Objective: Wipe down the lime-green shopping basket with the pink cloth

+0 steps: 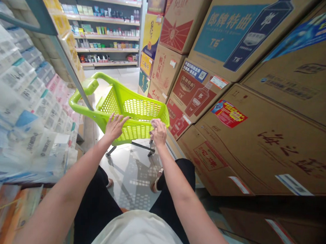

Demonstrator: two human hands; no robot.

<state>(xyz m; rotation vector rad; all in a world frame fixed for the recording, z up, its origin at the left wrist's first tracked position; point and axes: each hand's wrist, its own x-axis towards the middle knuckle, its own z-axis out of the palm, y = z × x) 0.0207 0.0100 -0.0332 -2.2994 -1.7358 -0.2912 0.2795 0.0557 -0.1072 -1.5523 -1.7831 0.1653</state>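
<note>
A bright green plastic shopping cart with perforated basket sides stands in front of me. Across its near rim lies my left hand, fingers stretched out and slightly spread, touching the edge and holding nothing visible. My right hand is closed at the rim near the basket's right end. Bunched in its fingers is a crumpled, pale pinkish cloth, pressed against the rim; part of it is hidden by the hand. The cart's push handle points to the left. No goods show in the visible part of the basket.
Stacked cardboard cartons form a wall close on the right. Plastic-wrapped packs are piled on the left, beside a grey metal pole. Store shelves with small goods stand behind. Tiled floor lies beneath the cart.
</note>
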